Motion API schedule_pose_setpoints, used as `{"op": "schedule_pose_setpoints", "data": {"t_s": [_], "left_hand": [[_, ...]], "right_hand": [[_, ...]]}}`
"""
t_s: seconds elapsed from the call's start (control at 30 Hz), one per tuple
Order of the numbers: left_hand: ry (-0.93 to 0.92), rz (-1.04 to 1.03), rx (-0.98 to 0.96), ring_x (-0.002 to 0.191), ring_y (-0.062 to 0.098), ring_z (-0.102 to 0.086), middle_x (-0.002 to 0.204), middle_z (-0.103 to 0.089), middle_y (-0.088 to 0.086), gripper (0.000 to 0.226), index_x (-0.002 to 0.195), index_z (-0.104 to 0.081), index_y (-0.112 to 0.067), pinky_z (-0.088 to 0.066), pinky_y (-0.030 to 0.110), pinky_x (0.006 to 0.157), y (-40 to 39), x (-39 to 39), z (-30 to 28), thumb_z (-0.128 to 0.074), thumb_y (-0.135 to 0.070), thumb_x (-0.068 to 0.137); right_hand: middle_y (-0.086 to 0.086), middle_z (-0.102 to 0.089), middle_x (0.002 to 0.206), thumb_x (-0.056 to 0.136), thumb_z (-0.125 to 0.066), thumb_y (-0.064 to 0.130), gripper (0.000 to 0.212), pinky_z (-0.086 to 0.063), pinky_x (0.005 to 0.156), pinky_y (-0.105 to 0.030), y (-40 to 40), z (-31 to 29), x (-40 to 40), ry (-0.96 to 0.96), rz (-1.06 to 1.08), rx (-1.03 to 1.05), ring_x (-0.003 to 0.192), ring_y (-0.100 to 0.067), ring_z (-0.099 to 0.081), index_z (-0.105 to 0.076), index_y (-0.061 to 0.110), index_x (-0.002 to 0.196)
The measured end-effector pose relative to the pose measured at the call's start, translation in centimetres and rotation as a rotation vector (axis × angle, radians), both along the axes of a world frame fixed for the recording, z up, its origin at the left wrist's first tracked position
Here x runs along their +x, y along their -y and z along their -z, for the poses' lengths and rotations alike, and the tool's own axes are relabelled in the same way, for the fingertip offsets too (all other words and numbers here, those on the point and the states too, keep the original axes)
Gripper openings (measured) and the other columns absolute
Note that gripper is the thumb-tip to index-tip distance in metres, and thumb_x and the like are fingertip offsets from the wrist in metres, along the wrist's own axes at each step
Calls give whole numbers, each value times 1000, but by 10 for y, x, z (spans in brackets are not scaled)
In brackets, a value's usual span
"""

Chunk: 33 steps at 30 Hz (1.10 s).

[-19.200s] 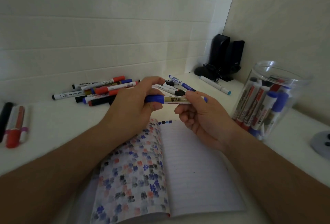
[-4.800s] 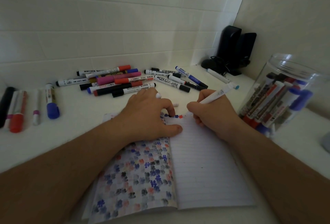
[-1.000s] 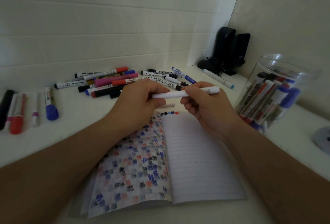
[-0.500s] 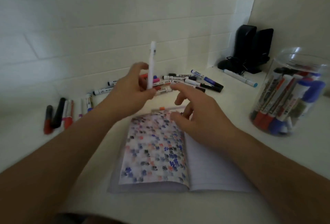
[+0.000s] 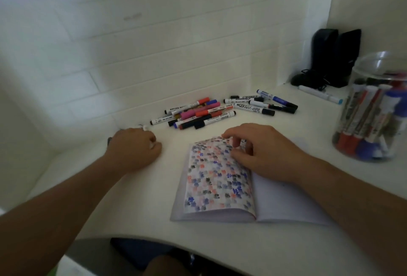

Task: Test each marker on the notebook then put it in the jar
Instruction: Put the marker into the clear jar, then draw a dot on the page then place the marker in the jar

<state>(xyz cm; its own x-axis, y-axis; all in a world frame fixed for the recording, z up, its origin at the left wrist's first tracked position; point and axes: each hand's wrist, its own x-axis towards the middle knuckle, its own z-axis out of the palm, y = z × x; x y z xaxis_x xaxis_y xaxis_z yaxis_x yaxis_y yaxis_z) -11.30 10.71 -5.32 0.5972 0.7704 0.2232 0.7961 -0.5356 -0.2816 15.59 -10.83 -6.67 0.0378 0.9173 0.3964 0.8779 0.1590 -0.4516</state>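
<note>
White desk against tiled wall: the left hand (image 5: 134, 148), which held a white marker (image 5: 145, 127) upright half a second ago, now curls around it far left, its tip pointing away toward the wall. Evidently rejected, not bound for the jar (image 5: 374, 108). The right hand (image 5: 259, 150), fingers loose, rests on the notebook (image 5: 218, 179).

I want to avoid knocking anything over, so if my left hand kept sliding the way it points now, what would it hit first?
Probably the white marker just beyond the left hand; past that, the tiled wall. Depth is unclear.
</note>
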Motion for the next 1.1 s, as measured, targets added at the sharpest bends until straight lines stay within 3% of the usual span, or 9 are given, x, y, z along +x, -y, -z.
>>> {"op": "schedule_pose_setpoints", "data": {"t_s": [0.13, 0.27, 0.37, 0.43, 0.53, 0.63, 0.77, 0.93, 1.1], "left_hand": [[-22, -45, 56, 82, 28, -70, 91, -75, 4, 56, 92, -79, -26, -52, 32, 76, -4, -15, 1, -32, -57, 84], [4, -125, 33, 91, 29, -69, 112, -74, 7, 39, 96, -76, -25, -54, 32, 80, -14, -30, -1, -45, -48, 91], [33, -135, 42, 93, 29, -67, 111, -72, 5, 40, 92, -77, -28, -56, 35, 80, -23, -40, 3, -43, -50, 86], [18, -141, 77, 98, 28, -66, 114, -70, 3, 34, 91, -79, -31, -54, 35, 82, -24, -41, 4, -49, -48, 88], [50, -129, 115, 99, 29, -64, 103, -68, 1, 30, 91, -79, -35, -50, 41, 84, -19, -28, -2, -54, -52, 89], [173, -8, 86, 94, 30, -63, 95, -65, 1, 24, 96, -77, -34, -51, 42, 83, -9, 8, -11, -58, -49, 91], [386, 279, -158, 86, 19, -61, 89, -63, -7, 24, 100, -77, -36, -51, 35, 77, 20, 82, -22, -57, -47, 94], [305, 410, -375, 92, 8, -60, 107, -65, -12, 34, 120, -70, -35, -52, 32, 81, 44, 153, -1, -62, -55, 93], [301, 376, -314, 88, 16, -62, 103, -69, -3, 12, 102, -66, -29, -55, 44, 82, 43, 173, 15, -56, -36, 101]], "right_hand": [[18, -62, 105, 99, -67, 33, 38, -38, 82, -13, 0, 0, 0, 33, -5, -20, 87, 17, -49, -62, 37, 136], [18, -62, 104, 99, -66, 33, 38, -36, 81, -12, -3, 2, 1, 56, -11, -43, 88, 20, -48, -62, 36, 137], [18, -63, 105, 99, -66, 35, 37, -38, 81, -13, -3, 3, 1, 68, -9, -46, 87, 17, -49, -63, 35, 136], [17, -64, 108, 99, -64, 40, 36, -45, 86, -20, -3, 1, 0, 67, -15, -60, 87, 11, -52, -65, 35, 134], [18, -64, 113, 97, -54, 61, 38, -52, 94, -35, -1, -4, -3, 130, -60, -166, 100, 0, -56, -72, 38, 121], [19, -61, 121, 97, -51, 66, 42, -49, 97, -37, -1, -9, -8, 273, -81, -268, 111, -6, -51, -74, 39, 120], [22, -62, 125, 94, -28, 75, 62, -47, 97, -40, 1, -9, -6, 214, -118, -273, 112, -7, -47, -72, 43, 123], [18, -68, 112, 96, -23, 67, 62, -44, 96, -40, 0, -2, 5, 191, -135, -254, 102, -5, -50, -74, 36, 111], [-1, -63, 72, 102, -37, 59, 55, -49, 82, -40, -1, 2, 7, 14, -127, -177, 72, -14, -57, -67, 21, 76]]}}
